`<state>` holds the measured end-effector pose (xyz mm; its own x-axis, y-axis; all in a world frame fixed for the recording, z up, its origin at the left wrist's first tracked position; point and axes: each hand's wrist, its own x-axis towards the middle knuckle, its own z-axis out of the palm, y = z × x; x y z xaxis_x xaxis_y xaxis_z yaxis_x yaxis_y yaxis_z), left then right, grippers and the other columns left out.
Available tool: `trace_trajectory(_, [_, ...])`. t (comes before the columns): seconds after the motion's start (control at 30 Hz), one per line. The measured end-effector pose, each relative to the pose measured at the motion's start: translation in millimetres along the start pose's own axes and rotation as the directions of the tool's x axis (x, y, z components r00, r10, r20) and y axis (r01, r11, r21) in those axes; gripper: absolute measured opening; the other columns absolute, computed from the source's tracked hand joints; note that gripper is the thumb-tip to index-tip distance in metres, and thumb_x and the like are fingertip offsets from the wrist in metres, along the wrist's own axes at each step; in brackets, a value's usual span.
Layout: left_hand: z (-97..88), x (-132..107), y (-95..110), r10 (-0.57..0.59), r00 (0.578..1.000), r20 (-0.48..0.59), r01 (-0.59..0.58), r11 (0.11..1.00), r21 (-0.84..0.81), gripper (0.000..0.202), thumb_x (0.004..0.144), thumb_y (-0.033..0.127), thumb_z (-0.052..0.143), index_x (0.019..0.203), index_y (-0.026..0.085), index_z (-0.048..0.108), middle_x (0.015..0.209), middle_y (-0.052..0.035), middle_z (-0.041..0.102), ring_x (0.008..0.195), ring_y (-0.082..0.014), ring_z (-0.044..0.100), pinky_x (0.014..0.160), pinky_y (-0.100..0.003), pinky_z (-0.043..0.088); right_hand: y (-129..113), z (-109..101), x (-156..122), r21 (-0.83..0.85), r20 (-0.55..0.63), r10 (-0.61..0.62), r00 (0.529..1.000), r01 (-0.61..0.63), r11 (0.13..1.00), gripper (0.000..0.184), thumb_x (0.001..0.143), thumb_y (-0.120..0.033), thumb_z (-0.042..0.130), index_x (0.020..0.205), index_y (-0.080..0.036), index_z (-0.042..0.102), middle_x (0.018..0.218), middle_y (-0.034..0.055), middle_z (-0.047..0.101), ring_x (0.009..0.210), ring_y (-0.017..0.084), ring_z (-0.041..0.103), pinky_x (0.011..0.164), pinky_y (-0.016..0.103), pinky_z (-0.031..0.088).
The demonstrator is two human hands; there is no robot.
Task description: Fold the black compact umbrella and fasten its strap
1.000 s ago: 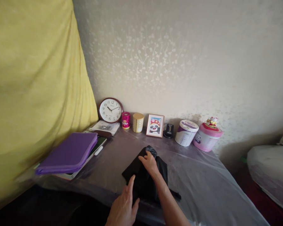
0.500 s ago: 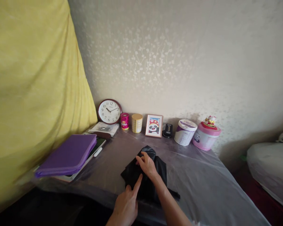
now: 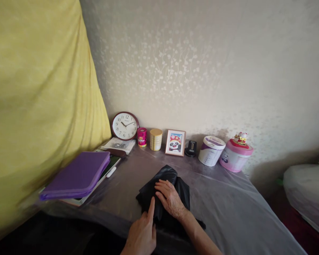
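Note:
A bundle of thin, shiny black fabric lies folded and creased on the table in front of me. My right hand rests palm down over its middle, fingers stretched out and lying on the cloth. Just left of it, my left hand points its index finger onto the near part of the bundle, while its other fingers are curled. A narrow black end of the material sticks out past my right forearm. The cloth beneath both hands is partly hidden.
Along the wall stand a clock, a pink can, a yellow-lidded can, a panda picture frame, a small black object, and two tubs. A purple folder lies left on the grey-covered table.
My right hand has gone from bent, pointing fingers to lying flat on the black fabric. My left index finger has shifted slightly left. The view has turned a little.

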<state>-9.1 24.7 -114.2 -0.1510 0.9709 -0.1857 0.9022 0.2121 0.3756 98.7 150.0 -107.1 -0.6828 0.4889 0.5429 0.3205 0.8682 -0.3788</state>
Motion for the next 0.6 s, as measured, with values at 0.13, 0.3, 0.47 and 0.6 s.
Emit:
trace_trajectory(0.13, [-0.3,1,1,-0.018,0.999,0.03,0.019,1.0,-0.01,0.074,0.079,0.017,0.035,0.138,0.016,-0.009,0.117,-0.0113,0.053,0.093,-0.0192,0.058,0.077,-0.028,0.041,34,7,18,-0.076,-0.012,0.017,1.0,-0.018,0.997,0.028,0.088,-0.028,0.04,0.106,-0.02,0.06,0.111,0.0072,0.061,0.116,0.02,0.045,0.101,0.045,0.027])
trace_trajectory(0.3, [-1.8,1,1,-0.039,0.998,0.043,0.04,0.999,-0.021,0.071,0.079,0.02,0.034,0.138,0.01,-0.004,0.117,-0.0135,0.053,0.093,-0.0204,0.057,0.078,-0.029,0.041,71,9,40,-0.177,0.009,0.085,0.996,-0.082,0.981,0.029,0.089,-0.026,0.037,0.105,-0.021,0.061,0.113,0.0054,0.06,0.116,0.019,0.045,0.102,0.042,0.026])
trace_trajectory(0.47, [-3.8,1,2,-0.039,0.998,0.048,0.04,0.999,-0.029,0.069,0.08,0.021,0.033,0.139,0.009,-0.002,0.115,-0.0139,0.054,0.092,-0.0198,0.057,0.078,-0.028,0.04,76,4,54,-0.321,-0.045,0.276,0.96,-0.275,0.906,0.031,0.088,-0.026,0.038,0.112,-0.018,0.057,0.121,0.0083,0.055,0.118,0.021,0.043,0.1,0.042,0.028])
trace_trajectory(0.6, [-1.6,0,1,-0.042,0.999,0.033,0.042,0.999,-0.01,0.069,0.08,0.019,0.034,0.139,0.009,0.0,0.113,-0.0141,0.054,0.093,-0.0199,0.057,0.078,-0.028,0.04,40,7,45,-0.314,-0.044,0.215,0.976,-0.217,0.924,0.033,0.089,-0.028,0.039,0.116,-0.016,0.053,0.126,0.0083,0.05,0.123,0.02,0.036,0.104,0.039,0.019])
